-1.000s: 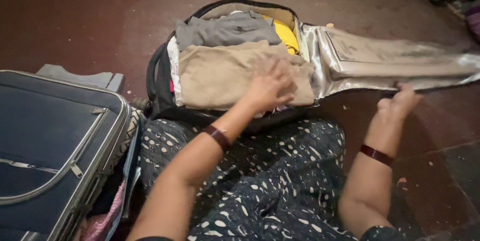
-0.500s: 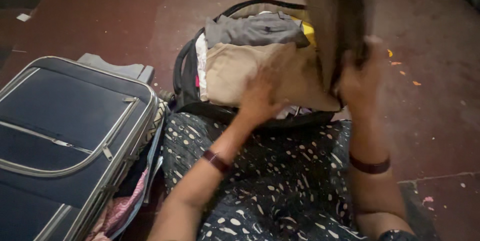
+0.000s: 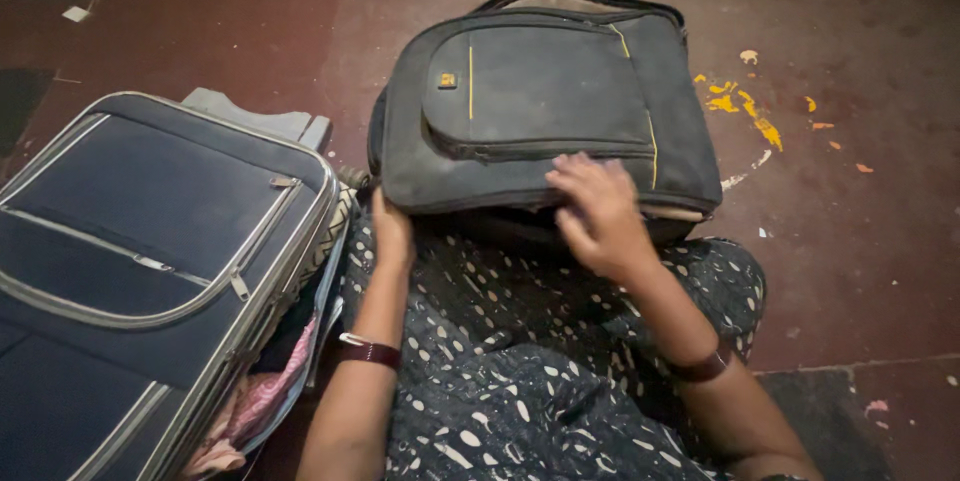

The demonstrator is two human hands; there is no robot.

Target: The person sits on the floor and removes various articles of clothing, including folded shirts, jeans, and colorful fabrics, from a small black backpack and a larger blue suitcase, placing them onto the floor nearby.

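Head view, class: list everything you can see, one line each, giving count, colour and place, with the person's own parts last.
backpack: one, dark grey with yellow trim, flap closed, on the floor ahead.
suitcase: one, navy with silver zips, left, partly open.
pink cloth: one, spilling from the suitcase's edge.
floor: dark red, with yellow specks at right.
patterned garment: one, dark with white spots, over the lap.
left hand: at the backpack's near left corner.
right hand: on the backpack's near edge, fingers spread.

Bare forearms, a dark maroon band on each wrist, and dark clothing dotted with white spots.
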